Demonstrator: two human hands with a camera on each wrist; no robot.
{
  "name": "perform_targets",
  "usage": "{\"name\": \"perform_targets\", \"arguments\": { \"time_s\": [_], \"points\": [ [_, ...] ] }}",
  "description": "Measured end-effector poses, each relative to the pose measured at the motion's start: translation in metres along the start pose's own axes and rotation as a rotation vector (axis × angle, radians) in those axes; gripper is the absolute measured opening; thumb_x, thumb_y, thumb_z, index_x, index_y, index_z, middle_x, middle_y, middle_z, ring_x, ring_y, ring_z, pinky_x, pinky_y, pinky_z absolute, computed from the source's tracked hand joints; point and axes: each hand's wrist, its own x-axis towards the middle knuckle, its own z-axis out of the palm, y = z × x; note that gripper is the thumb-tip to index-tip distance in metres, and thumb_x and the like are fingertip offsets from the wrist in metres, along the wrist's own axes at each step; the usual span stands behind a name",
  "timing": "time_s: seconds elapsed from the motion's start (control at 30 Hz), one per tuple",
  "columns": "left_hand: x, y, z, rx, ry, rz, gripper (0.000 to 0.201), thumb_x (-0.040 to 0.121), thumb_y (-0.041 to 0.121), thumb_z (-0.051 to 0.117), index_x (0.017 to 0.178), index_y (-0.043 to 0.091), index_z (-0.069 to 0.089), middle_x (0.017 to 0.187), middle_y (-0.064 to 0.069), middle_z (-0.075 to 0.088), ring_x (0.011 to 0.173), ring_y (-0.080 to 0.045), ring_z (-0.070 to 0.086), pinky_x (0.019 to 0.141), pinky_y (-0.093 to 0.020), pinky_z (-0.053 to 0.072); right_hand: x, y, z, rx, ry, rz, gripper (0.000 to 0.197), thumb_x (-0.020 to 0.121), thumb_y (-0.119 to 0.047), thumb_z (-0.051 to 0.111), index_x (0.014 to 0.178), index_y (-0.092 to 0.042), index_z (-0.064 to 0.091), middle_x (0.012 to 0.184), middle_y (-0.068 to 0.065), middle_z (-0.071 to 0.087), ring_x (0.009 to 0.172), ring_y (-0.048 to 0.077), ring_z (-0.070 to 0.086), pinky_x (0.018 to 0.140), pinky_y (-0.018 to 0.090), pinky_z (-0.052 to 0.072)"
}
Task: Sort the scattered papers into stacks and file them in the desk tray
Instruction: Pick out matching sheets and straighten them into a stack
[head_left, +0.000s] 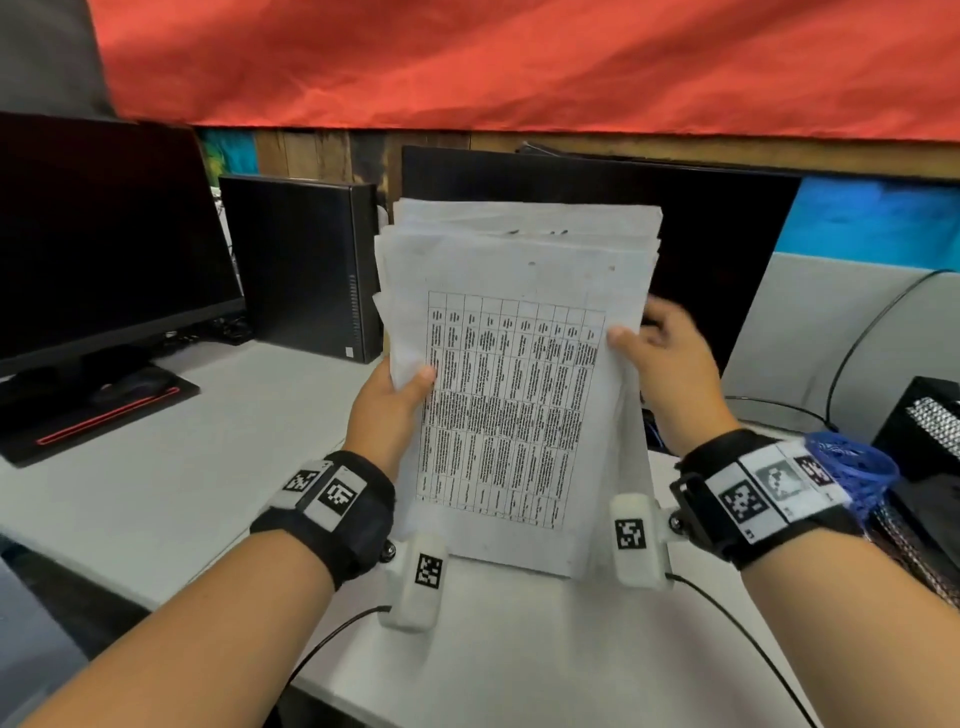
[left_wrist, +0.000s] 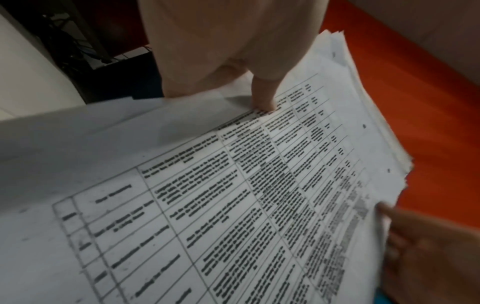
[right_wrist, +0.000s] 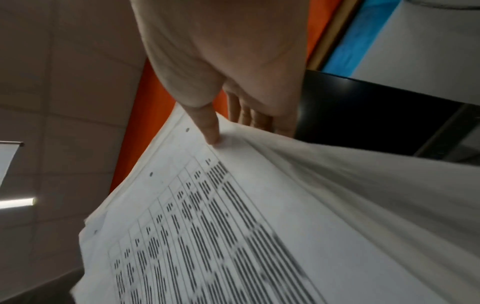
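A thick stack of white papers (head_left: 519, 395) stands nearly upright on its lower edge on the white desk (head_left: 208, 467); the front sheet bears a printed table. My left hand (head_left: 395, 400) grips the stack's left edge, thumb on the front sheet. My right hand (head_left: 670, 364) grips the right edge, thumb in front and fingers behind. The left wrist view shows the stack of papers (left_wrist: 259, 195) with my left thumb (left_wrist: 265, 98) pressing on it. In the right wrist view my right thumb (right_wrist: 210, 127) pinches the papers (right_wrist: 259, 226) near a punched corner. No desk tray is in view.
A dark monitor (head_left: 104, 234) with a mouse on a black pad (head_left: 98, 410) sits at the left. A black computer case (head_left: 306, 265) and a second monitor (head_left: 727, 249) stand behind the papers. Black mesh objects and a blue item (head_left: 852, 462) crowd the right edge.
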Motion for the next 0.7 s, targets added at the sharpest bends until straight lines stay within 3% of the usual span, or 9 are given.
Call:
{"name": "perform_targets", "arguments": {
  "time_s": [0.07,0.13,0.27,0.37,0.47,0.53,0.6,0.7],
  "points": [
    [-0.002,0.001,0.0,-0.007,0.013,0.009,0.03,0.097,0.023,0.052,0.126,0.024,0.057,0.112,0.011,0.066,0.102,-0.003,0.06,0.086,-0.022,0.043,-0.012,0.017,0.003,-0.088,-0.074,0.116,0.026,0.097,-0.017,0.048,0.123,-0.018,0.053,0.106,-0.006,0.062,0.088,0.001,0.058,0.068,0.018,0.046],
    [-0.005,0.002,0.002,-0.012,0.033,0.004,0.026,0.097,0.025,0.05,0.122,0.027,0.056,0.109,0.015,0.064,0.101,-0.002,0.058,0.087,-0.024,0.041,-0.024,0.031,0.007,-0.118,-0.06,0.163,0.02,0.099,-0.017,0.04,0.113,-0.018,0.054,0.1,-0.007,0.06,0.088,0.006,0.056,0.067,0.021,0.043],
    [-0.019,0.014,0.013,-0.042,0.075,0.03,0.027,0.1,0.028,0.042,0.125,0.023,0.05,0.109,0.011,0.06,0.104,-0.01,0.056,0.087,-0.026,0.041,-0.039,0.036,0.01,-0.059,0.084,0.098,0.02,0.101,-0.016,0.035,0.088,-0.023,0.048,0.077,-0.011,0.047,0.068,0.006,0.044,0.057,0.02,0.032],
    [-0.034,0.021,0.017,-0.085,0.046,0.066,0.022,0.101,0.03,0.039,0.122,0.023,0.04,0.096,0.017,0.055,0.086,0.003,0.053,0.067,-0.015,0.04,-0.047,0.032,0.007,-0.031,0.087,0.067,0.012,0.102,-0.022,0.035,0.104,-0.022,0.047,0.08,-0.012,0.049,0.068,0.006,0.046,0.057,0.022,0.035],
    [-0.045,0.017,0.02,-0.045,-0.017,0.072,0.031,0.1,0.029,0.044,0.128,0.027,0.033,0.099,0.023,0.052,0.086,0.011,0.049,0.066,-0.011,0.037,-0.059,0.035,0.008,-0.019,0.009,0.104,0.02,0.101,-0.028,0.041,0.12,-0.025,0.045,0.102,-0.015,0.055,0.087,0.001,0.053,0.073,0.02,0.041],
    [-0.048,0.014,0.02,0.02,-0.01,0.091,0.038,0.097,0.025,0.049,0.131,0.025,0.033,0.106,0.02,0.055,0.092,0.006,0.054,0.069,-0.01,0.038,-0.065,0.039,0.01,-0.02,-0.004,0.111,0.026,0.101,-0.026,0.042,0.127,-0.026,0.042,0.109,-0.016,0.053,0.096,0.003,0.05,0.085,0.022,0.038],
    [-0.048,0.016,0.02,0.06,-0.013,0.114,0.046,0.096,0.021,0.053,0.137,0.023,0.032,0.118,0.013,0.057,0.101,-0.004,0.057,0.078,-0.014,0.042,-0.062,0.037,0.01,-0.001,0.015,0.097,0.022,0.101,-0.023,0.042,0.122,-0.028,0.044,0.1,-0.021,0.053,0.091,-0.002,0.051,0.081,0.016,0.038],
    [-0.043,0.023,0.02,0.087,-0.035,0.156,0.054,0.094,0.016,0.054,0.141,0.025,0.029,0.124,0.01,0.056,0.105,-0.006,0.057,0.088,-0.021,0.044,-0.052,0.026,0.011,0.02,0.01,0.06,0.016,0.101,-0.022,0.041,0.113,-0.031,0.048,0.094,-0.027,0.053,0.084,-0.012,0.05,0.066,0.008,0.036]
  ]
}}
